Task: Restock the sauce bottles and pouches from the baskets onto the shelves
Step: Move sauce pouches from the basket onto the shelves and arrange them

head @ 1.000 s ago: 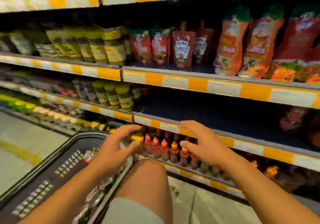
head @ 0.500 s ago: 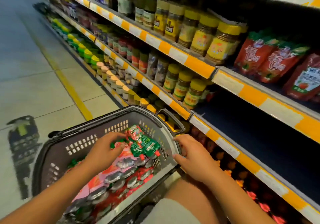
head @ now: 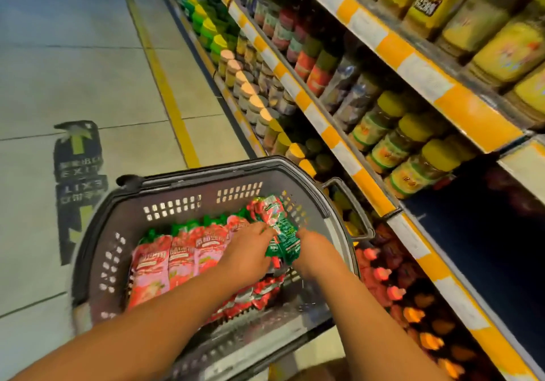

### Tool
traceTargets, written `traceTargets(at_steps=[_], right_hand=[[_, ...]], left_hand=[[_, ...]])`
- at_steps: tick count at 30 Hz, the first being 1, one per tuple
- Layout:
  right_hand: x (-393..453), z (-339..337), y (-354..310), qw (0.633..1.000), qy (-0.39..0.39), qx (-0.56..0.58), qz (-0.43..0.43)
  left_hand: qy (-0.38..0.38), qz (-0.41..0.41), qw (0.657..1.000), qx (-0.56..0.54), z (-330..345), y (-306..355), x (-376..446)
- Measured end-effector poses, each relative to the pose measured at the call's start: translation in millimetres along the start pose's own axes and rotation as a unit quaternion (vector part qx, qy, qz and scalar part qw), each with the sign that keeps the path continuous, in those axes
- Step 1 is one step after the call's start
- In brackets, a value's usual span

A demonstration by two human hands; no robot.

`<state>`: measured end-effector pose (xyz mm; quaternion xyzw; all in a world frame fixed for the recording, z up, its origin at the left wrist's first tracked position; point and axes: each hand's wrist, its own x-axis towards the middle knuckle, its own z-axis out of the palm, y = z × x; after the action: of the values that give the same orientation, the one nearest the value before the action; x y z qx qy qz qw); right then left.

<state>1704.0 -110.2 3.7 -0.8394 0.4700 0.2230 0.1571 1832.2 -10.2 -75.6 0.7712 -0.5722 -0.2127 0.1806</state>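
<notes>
Now — both arms reach into basket (head: 165, 201) | left hand (head: 244, 258) and right hand (head: 312, 251) grip pouches (head: 277, 227)

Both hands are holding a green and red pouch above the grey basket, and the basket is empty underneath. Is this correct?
Not quite. The head view shows both hands, left and right, on the green and red pouch above the grey basket, but the basket is not empty: red pouches lie in it.
</notes>
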Motion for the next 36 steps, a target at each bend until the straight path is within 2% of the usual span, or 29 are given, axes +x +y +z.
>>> traceTargets(at_steps=[4, 11, 20, 26, 31, 36], right_hand=[[16.8, 33.0, 6.2, 0.999, 0.013, 0.012, 0.046], [24.1, 61.5, 4.2, 0.995, 0.05, 0.062, 0.068], [25.2, 42.5, 7.7, 0.981, 0.173, 0.074, 0.056], [20.1, 15.8, 4.5, 0.938, 0.316, 0.138, 0.034], [12.5, 0.8, 4.4, 0.905, 0.387, 0.174, -0.022], [3.6, -7.3, 17.2, 0.854, 0.459, 0.236, -0.072]], left_hand=[[-0.018, -0.037, 0.998, 0.051, 24.7, 3.6, 9.0], [0.026, -0.043, 0.995, 0.091, 41.5, 4.8, 15.1], [0.08, -0.036, 0.996, 0.011, 24.8, 5.5, 15.7], [0.106, 0.002, 0.994, 0.04, 13.9, 0.5, 19.5], [0.104, 0.06, 0.99, 0.073, 16.0, -10.9, 24.6], [0.13, 0.088, 0.988, 0.003, 9.2, -16.2, 32.6]])
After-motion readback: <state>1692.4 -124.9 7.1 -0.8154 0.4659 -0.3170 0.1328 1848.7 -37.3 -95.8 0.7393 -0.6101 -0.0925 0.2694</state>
